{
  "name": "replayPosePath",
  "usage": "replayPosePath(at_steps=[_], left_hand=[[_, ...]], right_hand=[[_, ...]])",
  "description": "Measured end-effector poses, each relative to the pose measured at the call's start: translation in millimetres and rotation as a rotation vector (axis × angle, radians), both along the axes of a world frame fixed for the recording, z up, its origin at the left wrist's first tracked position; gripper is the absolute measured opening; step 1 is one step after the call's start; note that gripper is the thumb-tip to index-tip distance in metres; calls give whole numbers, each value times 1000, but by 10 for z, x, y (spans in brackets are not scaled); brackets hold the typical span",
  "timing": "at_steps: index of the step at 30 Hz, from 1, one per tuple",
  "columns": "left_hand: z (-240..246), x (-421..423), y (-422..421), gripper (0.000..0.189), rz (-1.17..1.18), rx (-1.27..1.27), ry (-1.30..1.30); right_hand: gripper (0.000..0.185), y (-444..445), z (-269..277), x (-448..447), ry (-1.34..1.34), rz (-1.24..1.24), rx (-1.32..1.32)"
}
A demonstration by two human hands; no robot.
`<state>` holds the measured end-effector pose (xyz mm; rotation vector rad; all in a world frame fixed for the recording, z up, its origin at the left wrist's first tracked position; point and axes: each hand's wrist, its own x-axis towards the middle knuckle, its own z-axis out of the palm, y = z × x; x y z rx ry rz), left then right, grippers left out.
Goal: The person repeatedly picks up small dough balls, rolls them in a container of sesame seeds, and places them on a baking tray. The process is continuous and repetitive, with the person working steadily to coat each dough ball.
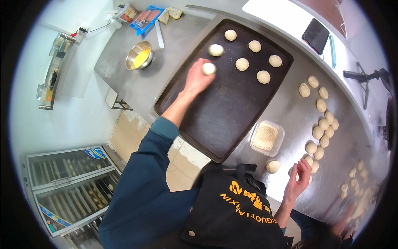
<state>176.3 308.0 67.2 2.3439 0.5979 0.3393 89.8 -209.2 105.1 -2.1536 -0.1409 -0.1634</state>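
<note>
My left hand [197, 77] is over the upper left of a dark baking tray [214, 124], its fingers around a pale dough ball [209, 68]. Several coated dough balls [242, 64] sit spaced apart on the tray; another dough ball [216, 50], slightly blurred, lies just beyond my left hand. On the steel table to the right, my right hand [297, 180] is among plain dough balls [311, 148] with its fingers bent. It partly covers some of them, and whether it grips one is unclear. A clear plastic tub [279, 141] of pale crumbs or seeds stands between tray and dough.
A metal bowl [128, 59] with yellow liquid stands on the left of the steel table [115, 46], near a blue-edged package [147, 18] and cloth [170, 14]. A phone or tablet [315, 35] lies on the white ledge. Another person's blurred hand [343, 218] works at lower right.
</note>
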Motion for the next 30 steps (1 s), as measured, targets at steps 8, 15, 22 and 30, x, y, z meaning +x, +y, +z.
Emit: replayPosePath(at_steps=[8, 15, 22, 30], left_hand=[[-547, -20, 421, 61, -14, 158, 130], [-482, 5, 386, 64, 17, 137, 180], [-477, -46, 406, 68, 24, 118, 150], [-273, -463, 396, 67, 55, 134, 155]], right_hand=[[16, -27, -46, -155, 105, -19, -48], [18, -83, -99, -216, 84, 32, -66], [18, -79, -115, -253, 79, 30, -57], [15, -140, -148, -288, 91, -22, -30]])
